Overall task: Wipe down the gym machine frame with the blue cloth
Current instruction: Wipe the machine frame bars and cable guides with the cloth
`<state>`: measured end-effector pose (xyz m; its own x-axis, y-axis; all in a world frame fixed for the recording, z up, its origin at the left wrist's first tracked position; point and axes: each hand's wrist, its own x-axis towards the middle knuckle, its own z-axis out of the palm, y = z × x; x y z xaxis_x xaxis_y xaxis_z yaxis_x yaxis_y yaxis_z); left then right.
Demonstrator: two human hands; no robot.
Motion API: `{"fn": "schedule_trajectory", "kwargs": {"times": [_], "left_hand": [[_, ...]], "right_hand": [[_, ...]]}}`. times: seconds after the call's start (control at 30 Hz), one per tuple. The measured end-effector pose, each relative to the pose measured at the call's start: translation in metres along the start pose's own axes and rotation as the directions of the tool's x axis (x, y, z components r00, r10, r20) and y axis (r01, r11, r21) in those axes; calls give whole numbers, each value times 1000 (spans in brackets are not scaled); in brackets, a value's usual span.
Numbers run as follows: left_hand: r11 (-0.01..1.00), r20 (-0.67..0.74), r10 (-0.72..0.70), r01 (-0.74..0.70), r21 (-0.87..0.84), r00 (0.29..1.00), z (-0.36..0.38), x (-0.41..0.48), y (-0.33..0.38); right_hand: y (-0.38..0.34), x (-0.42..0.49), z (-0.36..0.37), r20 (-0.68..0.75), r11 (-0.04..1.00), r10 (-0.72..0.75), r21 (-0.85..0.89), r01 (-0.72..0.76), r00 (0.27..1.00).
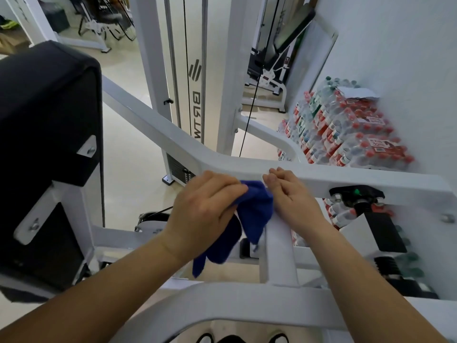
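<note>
Left hand point(205, 201): curled round the bunched top of the blue cloth point(254, 209), gripping it firmly.
Right hand point(291, 194): fingers folded against the near edge of the crossbar, touching the cloth's right side. You cannot tell whether it pinches the cloth or only steadies itself.
Cloth location: at the junction where the white frame point(247, 167) meets the upright post running towards you, with a long tail hanging loose below the bar.
Risk, loose tail: it may drag or catch on the fittings beneath, because most of the cloth dangles rather than lies flat.
Risk, missed patches: the wad offers little contact face, so you may leave streaks unless you spread it.
Risk, adjuster point(358, 196): this black fitting with a green mark sits on the bar just right of your hand. A wide stroke could knock your knuckles on it.
Risk, cable point(247, 120): it meets the bar on the far side, where a far-reaching swipe could snag it.
Risk, bottle packs point(346, 129): stacked far right against the wall, well apart and of little concern.
Writing, tower panel point(196, 115): sideways grey lettering appears to read "BRTN" under a logo of slanted bars. The rest is hidden behind the frame.
Writing, bottle labels: red and white, too small to read.
</note>
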<state>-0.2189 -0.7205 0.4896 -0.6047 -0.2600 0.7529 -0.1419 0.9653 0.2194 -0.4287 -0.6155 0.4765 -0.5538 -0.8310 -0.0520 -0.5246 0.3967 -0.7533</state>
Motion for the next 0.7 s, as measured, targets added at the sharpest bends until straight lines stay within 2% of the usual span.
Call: {"fn": "schedule_trajectory", "kwargs": {"times": [0.1, 0.27, 0.4, 0.47, 0.57, 0.63, 0.7], "left_hand": [[987, 22, -145, 143, 70, 989, 11, -3, -17], [979, 170, -198, 187, 76, 965, 19, -12, -18], [982, 255, -190, 183, 52, 948, 22, 9, -15], [990, 289, -139, 136, 29, 947, 28, 18, -10], [998, 253, -39, 47, -28, 967, 26, 5, -20], [982, 232, -136, 162, -99, 963, 13, -11, -28], [890, 216, -382, 421, -177, 898, -6, -19, -32]], "right_hand": [[-1, 1, 2, -21, 1000, 3, -15, -3, 1000], [-1, 1, 3, -17, 1000, -1, -5, 1, 1000], [-1, 1, 4, -37, 1000, -23, 9, 24, 999], [-2, 1, 4, -42, 999, -14, 44, 16, 999], [-2, -2, 2, -29, 1000, -26, -15, 25, 999], [-3, -3, 2, -28, 996, -29, -81, 26, 999], [-4, -3, 2, -42, 994, -30, -102, 26, 999]]}}
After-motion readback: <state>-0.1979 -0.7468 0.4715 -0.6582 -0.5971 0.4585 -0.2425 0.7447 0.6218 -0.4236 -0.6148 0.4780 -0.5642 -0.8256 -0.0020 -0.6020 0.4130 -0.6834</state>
